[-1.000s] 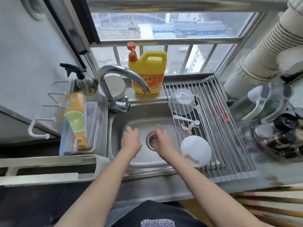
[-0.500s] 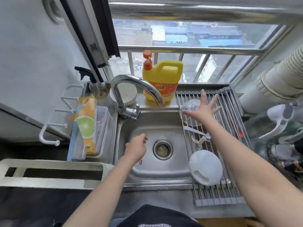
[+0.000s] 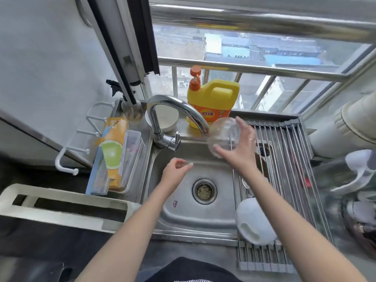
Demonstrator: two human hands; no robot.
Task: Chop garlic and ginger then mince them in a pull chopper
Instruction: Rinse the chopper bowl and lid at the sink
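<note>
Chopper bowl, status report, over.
Right hand grips clear chopper bowl under faucet spout. Left hand empty over sink. No water visible.

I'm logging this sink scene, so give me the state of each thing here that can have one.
Clear chopper bowl: held up at the faucet spout, looks empty.
Right hand: grips the bowl.
Left hand: over the sink, fingers loosely curled, holding nothing.
Faucet: no water seen running.
White chopper lid: lying on the drying rack.
Sink: drain strainer in place.
Yellow detergent bottle: upright, pump on.
</note>
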